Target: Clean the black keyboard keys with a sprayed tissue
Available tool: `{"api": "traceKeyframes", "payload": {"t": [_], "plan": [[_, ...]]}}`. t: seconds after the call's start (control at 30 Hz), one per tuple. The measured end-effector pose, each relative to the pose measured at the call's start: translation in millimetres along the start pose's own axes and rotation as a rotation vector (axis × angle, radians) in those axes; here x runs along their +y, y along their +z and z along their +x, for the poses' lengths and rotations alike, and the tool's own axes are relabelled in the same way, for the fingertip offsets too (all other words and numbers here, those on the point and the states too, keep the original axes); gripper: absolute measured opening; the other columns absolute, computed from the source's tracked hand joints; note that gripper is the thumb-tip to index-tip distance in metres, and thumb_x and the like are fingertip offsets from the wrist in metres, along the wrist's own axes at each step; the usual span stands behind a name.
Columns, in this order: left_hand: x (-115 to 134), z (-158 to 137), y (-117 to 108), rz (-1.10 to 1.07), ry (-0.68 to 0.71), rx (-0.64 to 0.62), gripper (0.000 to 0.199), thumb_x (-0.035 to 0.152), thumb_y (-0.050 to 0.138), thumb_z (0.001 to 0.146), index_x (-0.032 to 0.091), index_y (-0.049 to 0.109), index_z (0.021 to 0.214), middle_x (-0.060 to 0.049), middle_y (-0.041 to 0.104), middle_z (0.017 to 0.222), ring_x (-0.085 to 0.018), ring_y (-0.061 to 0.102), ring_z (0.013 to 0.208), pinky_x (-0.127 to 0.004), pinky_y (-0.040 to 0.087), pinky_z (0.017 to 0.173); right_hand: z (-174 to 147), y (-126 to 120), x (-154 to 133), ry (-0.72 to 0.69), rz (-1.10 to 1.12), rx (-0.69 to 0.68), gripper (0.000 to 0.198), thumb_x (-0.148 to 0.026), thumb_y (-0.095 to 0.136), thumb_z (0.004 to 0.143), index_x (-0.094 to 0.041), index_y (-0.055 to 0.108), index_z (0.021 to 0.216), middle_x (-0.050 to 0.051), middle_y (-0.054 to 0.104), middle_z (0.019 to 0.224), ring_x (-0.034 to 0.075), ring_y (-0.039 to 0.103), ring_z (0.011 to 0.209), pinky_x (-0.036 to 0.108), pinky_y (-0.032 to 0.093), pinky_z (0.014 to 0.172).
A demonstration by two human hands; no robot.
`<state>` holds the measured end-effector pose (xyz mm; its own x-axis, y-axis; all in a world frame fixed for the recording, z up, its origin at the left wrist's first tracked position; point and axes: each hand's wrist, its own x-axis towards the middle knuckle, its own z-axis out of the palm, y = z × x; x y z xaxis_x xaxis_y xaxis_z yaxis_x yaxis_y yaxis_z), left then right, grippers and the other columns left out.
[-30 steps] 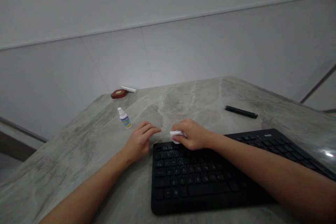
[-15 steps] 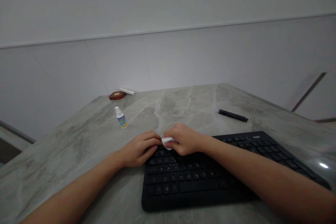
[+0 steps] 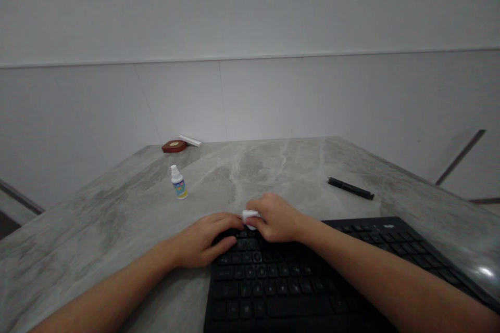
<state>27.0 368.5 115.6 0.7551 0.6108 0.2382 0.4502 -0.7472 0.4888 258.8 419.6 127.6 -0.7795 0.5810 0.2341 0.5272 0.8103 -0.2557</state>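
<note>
A black keyboard point(image 3: 287, 286) lies in front of me, its near edge cut off by the frame. My left hand point(image 3: 209, 237) rests on its far left corner, fingers stretched out and thumb apart on the keys. In my closed right hand point(image 3: 273, 218) is a folded white tissue point(image 3: 250, 216), pressed down at the top row of keys. The left fingertips come right up to the tissue; whether they touch it I cannot tell. My right forearm passes over the middle of the keyboard and hides many keys.
A small white spray bottle point(image 3: 179, 183) with a coloured label stands left of centre on the grey marbled table point(image 3: 269, 166). Farther back lie a reddish-brown case point(image 3: 174, 146) and a white strip point(image 3: 190, 141). A black pen point(image 3: 350, 188) lies beyond the keyboard, to the right.
The view has tilted and levelled, so the table and keyboard sit lower in the picture. My left thumb and fingers have spread farther apart. The right hand still grips the tissue at nearly the same place.
</note>
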Motion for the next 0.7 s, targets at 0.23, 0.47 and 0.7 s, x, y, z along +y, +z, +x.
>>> {"api": "traceKeyframes", "payload": {"t": [0.23,0.47,0.7], "plan": [[1.5,-2.5,-3.6,-0.011,-0.004,-0.028,0.033,0.02,0.049,0.098,0.023,0.05,0.131,-0.009,0.061,0.131,-0.023,0.058,0.121,-0.041,0.047,0.104,-0.5,-1.9,2.4,-0.072,0.24,-0.071,0.011,-0.021,0.058,0.085,-0.015,0.066,0.08,0.002,0.066,0.068,0.013,0.057,0.062,0.023,0.036,0.059],[-1.1,-4.3,-2.0,0.014,-0.033,-0.034,0.035,0.022,0.05,0.098,0.023,0.049,0.133,-0.009,0.059,0.133,-0.023,0.056,0.123,-0.042,0.046,0.105,-2.0,0.1,4.8,-0.039,0.024,0.019,0.016,-0.026,0.056,0.088,-0.015,0.067,0.083,0.007,0.069,0.073,0.018,0.06,0.068,0.028,0.038,0.064],[-0.5,-4.1,-3.3,-0.004,-0.045,-0.053,0.035,0.023,0.049,0.098,0.025,0.048,0.133,-0.008,0.06,0.133,-0.023,0.058,0.121,-0.042,0.047,0.104,-1.9,-3.6,1.7,-0.062,0.037,-0.066,0.013,-0.023,0.058,0.085,-0.017,0.069,0.086,0.006,0.071,0.075,0.018,0.062,0.069,0.027,0.038,0.061]]}}
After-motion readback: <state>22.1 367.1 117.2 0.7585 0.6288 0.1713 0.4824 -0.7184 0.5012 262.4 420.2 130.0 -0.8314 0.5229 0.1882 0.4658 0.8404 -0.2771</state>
